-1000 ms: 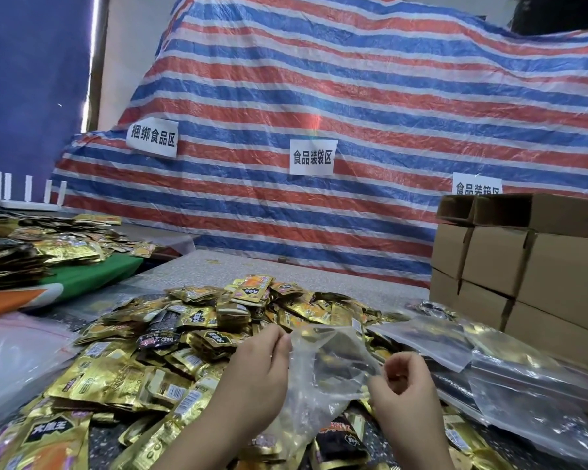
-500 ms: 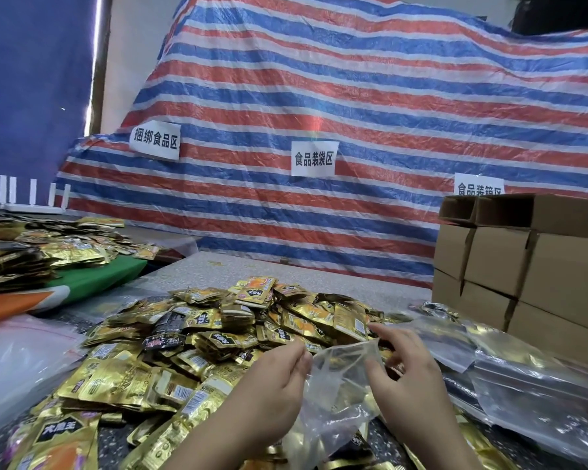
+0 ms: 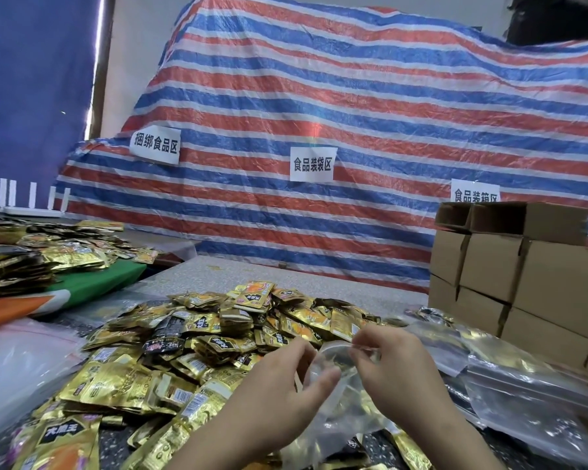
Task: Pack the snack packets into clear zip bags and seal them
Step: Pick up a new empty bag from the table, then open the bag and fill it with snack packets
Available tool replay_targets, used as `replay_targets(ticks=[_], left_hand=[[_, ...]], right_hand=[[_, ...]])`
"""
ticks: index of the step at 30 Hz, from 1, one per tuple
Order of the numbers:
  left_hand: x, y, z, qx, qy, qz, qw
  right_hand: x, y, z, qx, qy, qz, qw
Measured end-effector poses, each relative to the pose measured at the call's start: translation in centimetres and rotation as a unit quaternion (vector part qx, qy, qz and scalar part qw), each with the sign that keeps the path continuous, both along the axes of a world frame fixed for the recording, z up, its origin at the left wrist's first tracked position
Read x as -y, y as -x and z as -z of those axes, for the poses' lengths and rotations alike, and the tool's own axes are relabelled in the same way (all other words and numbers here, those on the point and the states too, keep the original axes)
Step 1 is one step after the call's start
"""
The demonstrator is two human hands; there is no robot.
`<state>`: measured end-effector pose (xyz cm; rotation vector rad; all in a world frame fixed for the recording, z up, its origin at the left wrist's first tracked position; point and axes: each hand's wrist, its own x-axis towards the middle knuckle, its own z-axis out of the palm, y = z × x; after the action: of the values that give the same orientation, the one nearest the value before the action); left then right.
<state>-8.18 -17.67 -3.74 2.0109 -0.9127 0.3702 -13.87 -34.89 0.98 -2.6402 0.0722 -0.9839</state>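
A clear zip bag [image 3: 336,364] is held up between both hands above the table, its mouth spread open toward the far side. My left hand [image 3: 279,391] pinches the near lip of the mouth. My right hand [image 3: 394,364] pinches the far lip with thumb and forefinger. Gold and dark packets show dimly through the bag's lower part. A large heap of gold snack packets [image 3: 197,337] covers the table just left of and beyond the hands.
Filled clear zip bags [image 3: 523,401] lie at the right, in front of stacked cardboard boxes [image 3: 523,276]. A second heap of packets [image 3: 31,256] sits on a green and orange cloth at the far left. Empty clear bags [image 3: 17,364] lie at the near left. A striped tarp hangs behind.
Both hands have risen and moved forward with the bag. Its mouth, pulled wide a second ago, is now drawn into a rounder opening between closer fingertips.
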Motion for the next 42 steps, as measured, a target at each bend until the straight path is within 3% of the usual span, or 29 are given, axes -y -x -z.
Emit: replay_targets(ticks=[8,16,24,29,32,36,42], left_hand=[[-2.3,2.3,-1.9,0.052,-0.073,-0.007,0.996],[-4.9,3.4,-3.0,0.111,-0.229,-0.016,0.967],[-6.6,1.7,-3.0,0.142,-0.172,-0.064,0.973],[-7.3,1.0,-3.1,0.131,-0.157,-0.063,0.977],[-7.7,1.1,-3.2,0.124,-0.168,-0.053,0.976],[-7.9,1.5,-3.4,0.113,-0.182,-0.041,0.976],[-8.4,1.1,-2.8,0.111,-0.200,-0.055,0.972]], right_hand=[[0.0,0.4,-0.6,-0.006,-0.029,0.011,1.000],[0.0,0.5,-1.7,-0.028,-0.110,-0.004,0.993],[0.2,0.1,-2.8,-0.089,-0.152,-0.066,0.982],[0.5,-1.7,-3.6,-0.021,-0.239,-0.084,0.967],[1.5,-4.0,-4.3,-0.032,-0.262,-0.059,0.963],[2.6,-7.8,-4.4,-0.130,-0.235,-0.054,0.962],[2.4,-12.5,-3.3,-0.248,-0.073,-0.060,0.964]])
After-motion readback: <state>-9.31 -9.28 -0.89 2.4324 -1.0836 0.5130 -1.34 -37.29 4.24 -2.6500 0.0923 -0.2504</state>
